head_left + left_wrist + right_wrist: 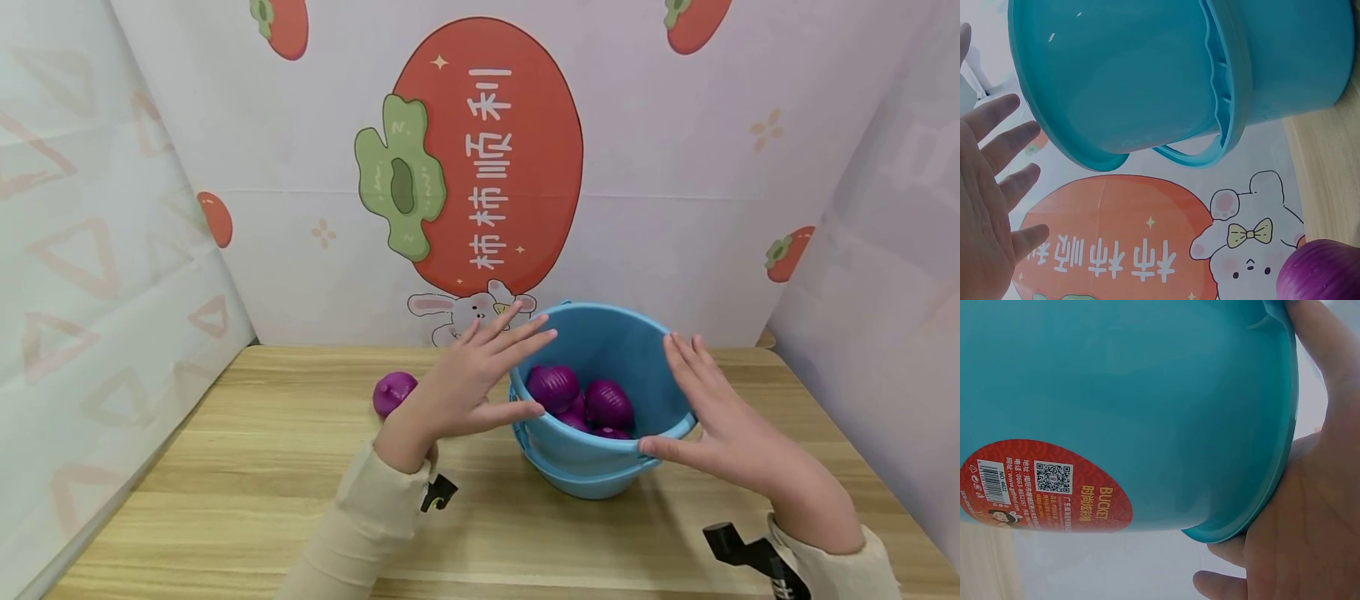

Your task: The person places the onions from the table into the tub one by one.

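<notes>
A blue bucket (600,462) stands on the table with several purple onions (609,404) inside; its lower ones are partly hidden by the rim. My left hand (468,379) is at the bucket's left side, fingers straight and spread. In the left wrist view a gap separates that hand (988,187) from the bucket wall (1122,75). My right hand (723,425) touches the right part of the rim with extended fingers and thumb. The right wrist view has its palm (1297,531) against the rim. Another purple onion (393,393) lies on the table beyond my left wrist.
The wooden table (225,483) runs back to a white printed backdrop (660,183) with persimmon drawings. Pale cloth walls (90,333) close off both sides. A handle (1235,81) hangs along the bucket's outside, and a red label (1047,487) is on its wall.
</notes>
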### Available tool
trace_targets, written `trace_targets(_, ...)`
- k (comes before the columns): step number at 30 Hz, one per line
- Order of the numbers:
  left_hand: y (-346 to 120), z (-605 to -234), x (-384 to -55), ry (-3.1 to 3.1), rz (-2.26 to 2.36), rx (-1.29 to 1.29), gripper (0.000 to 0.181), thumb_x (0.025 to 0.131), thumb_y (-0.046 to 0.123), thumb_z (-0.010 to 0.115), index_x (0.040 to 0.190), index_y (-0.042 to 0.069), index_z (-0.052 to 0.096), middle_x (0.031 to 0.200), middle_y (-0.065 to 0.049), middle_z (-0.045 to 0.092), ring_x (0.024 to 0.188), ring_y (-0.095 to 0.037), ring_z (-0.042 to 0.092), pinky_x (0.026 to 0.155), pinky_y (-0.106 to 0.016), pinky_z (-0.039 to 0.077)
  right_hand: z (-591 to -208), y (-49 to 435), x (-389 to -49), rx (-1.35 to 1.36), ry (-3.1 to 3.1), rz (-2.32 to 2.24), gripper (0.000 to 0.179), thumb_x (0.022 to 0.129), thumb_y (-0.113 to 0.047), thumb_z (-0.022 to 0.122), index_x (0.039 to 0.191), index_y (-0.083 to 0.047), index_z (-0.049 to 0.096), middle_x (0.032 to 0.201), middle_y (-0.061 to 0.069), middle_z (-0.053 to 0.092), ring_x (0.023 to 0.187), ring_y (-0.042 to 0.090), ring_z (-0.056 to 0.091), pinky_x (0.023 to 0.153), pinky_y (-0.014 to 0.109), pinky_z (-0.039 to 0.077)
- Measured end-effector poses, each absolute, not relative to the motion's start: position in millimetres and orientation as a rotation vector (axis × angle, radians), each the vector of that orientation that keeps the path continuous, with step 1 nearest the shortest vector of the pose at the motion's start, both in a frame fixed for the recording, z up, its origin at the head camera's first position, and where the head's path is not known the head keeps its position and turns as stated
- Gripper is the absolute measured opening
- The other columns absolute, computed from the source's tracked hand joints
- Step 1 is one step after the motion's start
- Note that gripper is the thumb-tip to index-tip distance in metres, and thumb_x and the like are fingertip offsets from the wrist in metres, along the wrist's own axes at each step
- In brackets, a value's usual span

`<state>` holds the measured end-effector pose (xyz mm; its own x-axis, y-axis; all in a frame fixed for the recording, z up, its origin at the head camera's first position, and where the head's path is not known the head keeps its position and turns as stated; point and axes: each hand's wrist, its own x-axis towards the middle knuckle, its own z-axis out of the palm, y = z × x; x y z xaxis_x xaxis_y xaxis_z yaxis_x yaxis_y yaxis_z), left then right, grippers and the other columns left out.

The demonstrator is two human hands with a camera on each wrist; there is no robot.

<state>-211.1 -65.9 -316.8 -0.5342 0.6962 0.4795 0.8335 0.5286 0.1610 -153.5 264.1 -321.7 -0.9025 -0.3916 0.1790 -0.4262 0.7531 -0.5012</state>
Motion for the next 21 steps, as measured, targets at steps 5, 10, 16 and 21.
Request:
trace_targets(5,-71,-318,-210,-2.435,-0.477,-1.221,0.08,0.091,0.076,0.035,0.158,0.033,0.024,0.166,0.011,0.019,0.157,-0.02,0.006,0.117,-0.068,0.021,-321,263,-154,0.674,-2.878,0.851,0.118,0.081,-0.044,0.079,0.16,-0.014,-0.002,0.168,0.01,-0.007,0.153,0.034,-0.02,0.101,0.084,0.016)
trace_targets(10,-75,-319,-207,-2.441,-0.383,-1.144,0.087,0.086,0.084,0.024,0.159,0.037,0.017,0.167,0.009,0.018,0.157,-0.02,0.004,0.115,-0.07,0.023,-320,263,-155,0.679,-2.874,0.853,0.117,0.081,-0.044,0.079,0.16,-0.014,-0.002,0.168,0.009,-0.007,0.153,0.033,-0.02,0.103,0.084,0.014)
trace_targets(16,-80,-318,-206,-2.412,-0.313,-1.092,0.094,0.082,0.088,0.024,0.159,0.035,0.014,0.168,0.009,0.011,0.157,-0.018,-0.001,0.114,-0.071,0.023,-319,264,-155,0.669,-2.879,0.843,0.118,0.081,-0.045,0.079,0.16,-0.014,-0.002,0.168,0.009,-0.007,0.153,0.033,-0.02,0.102,0.084,0.015)
trace_targets(21,-85,-319,-206,-2.41,-0.305,-1.057,0.099,0.078,0.091,0.023,0.159,0.034,0.015,0.168,0.007,0.01,0.157,-0.022,0.0,0.116,-0.07,0.021,-319,264,-154,0.668,-2.877,0.848,0.117,0.081,-0.045,0.079,0.16,-0.014,-0.002,0.169,0.009,-0.007,0.153,0.033,-0.02,0.102,0.084,0.015)
